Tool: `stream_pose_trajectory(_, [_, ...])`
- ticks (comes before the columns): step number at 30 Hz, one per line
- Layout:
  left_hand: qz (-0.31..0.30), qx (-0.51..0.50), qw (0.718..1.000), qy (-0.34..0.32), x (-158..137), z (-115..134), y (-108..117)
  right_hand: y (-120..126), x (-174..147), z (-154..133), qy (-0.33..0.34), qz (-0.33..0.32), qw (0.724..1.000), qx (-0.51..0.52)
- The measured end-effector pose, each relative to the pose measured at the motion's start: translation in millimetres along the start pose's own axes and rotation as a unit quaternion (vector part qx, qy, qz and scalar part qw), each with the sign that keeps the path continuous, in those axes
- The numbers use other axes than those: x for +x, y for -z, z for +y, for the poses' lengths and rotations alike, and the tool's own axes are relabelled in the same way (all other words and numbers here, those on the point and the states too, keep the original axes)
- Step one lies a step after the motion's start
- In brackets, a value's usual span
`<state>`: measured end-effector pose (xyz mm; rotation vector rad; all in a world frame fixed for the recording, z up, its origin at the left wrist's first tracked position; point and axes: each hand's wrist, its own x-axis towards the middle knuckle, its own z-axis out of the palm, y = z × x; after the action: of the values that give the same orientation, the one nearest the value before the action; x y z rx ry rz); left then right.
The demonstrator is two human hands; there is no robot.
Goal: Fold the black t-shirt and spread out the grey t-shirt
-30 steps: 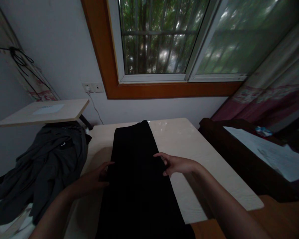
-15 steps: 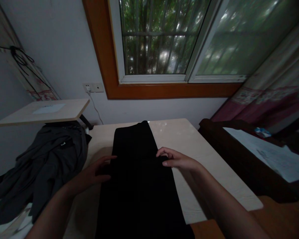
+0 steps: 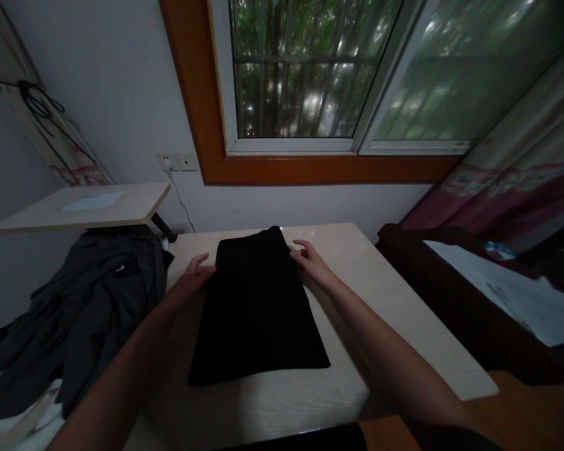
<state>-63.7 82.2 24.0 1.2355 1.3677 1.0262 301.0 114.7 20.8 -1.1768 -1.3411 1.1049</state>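
Observation:
A folded black cloth lies flat on the pale table, its wider end toward me. It is too dark to tell what kind of garment it is. At its left edge, near the far end, is my left hand, with thumb and fingers apart and the thumb tip touching the cloth. My right hand is at the opposite edge at about the same height. Its index finger stretches out past the edge, and its lower fingertips touch the cloth's side. Neither hand visibly grips the cloth.
The pale table reaches to the wall under the window. Dark grey clothes are heaped at the left, below a small raised board. To the right is a dark brown piece of furniture with a whitish sheet on it.
The cloth's near part has been folded over away from me, so its near edge now lies on the table. Both hands have moved farther forward along its sides.

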Motion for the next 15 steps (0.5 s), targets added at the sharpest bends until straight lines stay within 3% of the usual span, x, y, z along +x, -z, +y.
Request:
stream_pose_trajectory(5, [0.007, 0.11, 0.993, -0.035, -4, -24, 4, 4, -14, 26, 0.008, -0.031, 0.994, -0.107])
stream_pose_trajectory(15, [0.017, 0.271, 0.954, -0.13, -18, -21, -11, 5, -25, 24, 0.053, -0.018, 0.961, -0.272])
